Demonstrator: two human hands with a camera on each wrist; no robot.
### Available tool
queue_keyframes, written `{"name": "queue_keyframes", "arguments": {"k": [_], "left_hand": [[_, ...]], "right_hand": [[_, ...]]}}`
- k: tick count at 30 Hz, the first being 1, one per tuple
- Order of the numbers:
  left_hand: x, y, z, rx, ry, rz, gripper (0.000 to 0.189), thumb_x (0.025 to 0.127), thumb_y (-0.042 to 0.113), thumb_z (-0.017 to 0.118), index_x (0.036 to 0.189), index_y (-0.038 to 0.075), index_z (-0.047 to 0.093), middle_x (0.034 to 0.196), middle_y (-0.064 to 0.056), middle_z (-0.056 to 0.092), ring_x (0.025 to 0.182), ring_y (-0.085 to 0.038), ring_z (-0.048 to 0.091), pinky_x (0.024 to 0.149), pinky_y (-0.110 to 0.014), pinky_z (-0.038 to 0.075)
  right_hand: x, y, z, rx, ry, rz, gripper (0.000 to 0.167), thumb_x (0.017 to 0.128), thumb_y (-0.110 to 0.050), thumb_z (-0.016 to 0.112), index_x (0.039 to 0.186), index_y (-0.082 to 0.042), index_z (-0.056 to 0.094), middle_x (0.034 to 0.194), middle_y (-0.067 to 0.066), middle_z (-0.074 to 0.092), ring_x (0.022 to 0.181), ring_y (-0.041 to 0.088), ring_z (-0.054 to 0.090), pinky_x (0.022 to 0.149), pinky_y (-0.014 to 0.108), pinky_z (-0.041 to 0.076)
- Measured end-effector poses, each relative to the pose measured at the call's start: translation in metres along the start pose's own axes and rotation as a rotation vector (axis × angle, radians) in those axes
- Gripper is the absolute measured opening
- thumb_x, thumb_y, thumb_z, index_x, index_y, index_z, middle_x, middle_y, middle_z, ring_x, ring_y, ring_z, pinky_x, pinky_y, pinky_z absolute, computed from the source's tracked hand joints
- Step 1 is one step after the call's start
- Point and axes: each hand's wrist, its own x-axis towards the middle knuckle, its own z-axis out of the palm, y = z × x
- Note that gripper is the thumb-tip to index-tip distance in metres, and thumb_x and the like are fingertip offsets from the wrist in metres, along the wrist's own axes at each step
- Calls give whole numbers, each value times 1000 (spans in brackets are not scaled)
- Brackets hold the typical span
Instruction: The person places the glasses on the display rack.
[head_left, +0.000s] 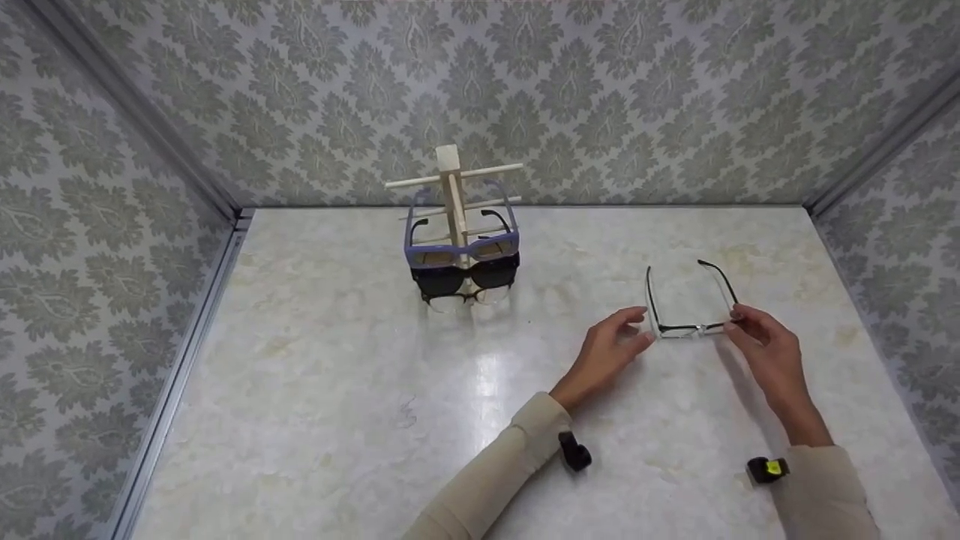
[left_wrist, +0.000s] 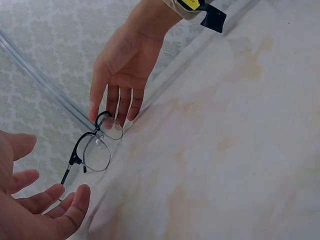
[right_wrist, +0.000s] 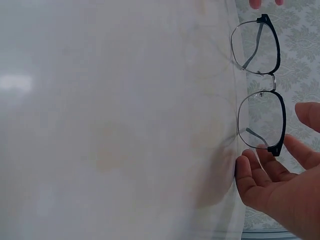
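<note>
A pair of eyeglasses (head_left: 679, 328) with black browlines and thin clear-lensed rims stands on the table at the right, temples unfolded toward the back wall. My left hand (head_left: 609, 349) is beside their left hinge, its fingers spread and holding nothing. At the other end, my right hand (head_left: 769, 349) is around the right hinge. In the right wrist view its thumb stands apart from the frame of the eyeglasses (right_wrist: 284, 117), while fingers (right_wrist: 260, 172) lie loosely curved beside and behind the corner. Whether a fingertip touches the temple is hard to tell.
A wooden display stand (head_left: 448, 159) with crossbars is near the back wall. It holds purple-framed sunglasses (head_left: 461, 251), black sunglasses (head_left: 441, 283) and clear-lensed glasses (head_left: 448, 304) lowest. Patterned walls enclose the marbled table (head_left: 322, 420) at the back and sides.
</note>
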Motion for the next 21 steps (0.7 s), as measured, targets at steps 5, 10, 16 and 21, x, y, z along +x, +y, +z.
{"name": "queue_keyframes", "arguments": {"k": [5,10,16,21], "left_hand": [[7,3,8,4,-23,-6,51,109,28,73,155,10,63,149,-3,68,126,-9,68,97,-21,56],[12,3,14,2,-46,-21,50,108,27,74,154,8,64,143,-8,71,116,-4,68,93,-19,56],[14,2,18,-78,-78,-54,53,108,29,74,154,5,64,143,-7,71,111,-1,70,84,-21,61],[15,0,16,-122,-73,-63,52,109,25,73,154,1,63,138,-6,73,109,0,71,83,-22,62]], "right_hand": [[0,1,0,-7,13,-8,49,111,-21,70,153,3,61,142,19,64,114,-3,60,94,6,49],[0,3,2,-3,25,-1,46,111,-18,70,151,4,62,139,17,67,112,-4,61,92,6,51],[0,4,2,42,30,10,45,111,-16,70,149,7,62,133,5,72,110,-4,64,91,9,54],[-2,0,1,65,25,25,46,111,-16,70,149,7,62,130,-1,74,110,-3,65,89,11,57]]}}
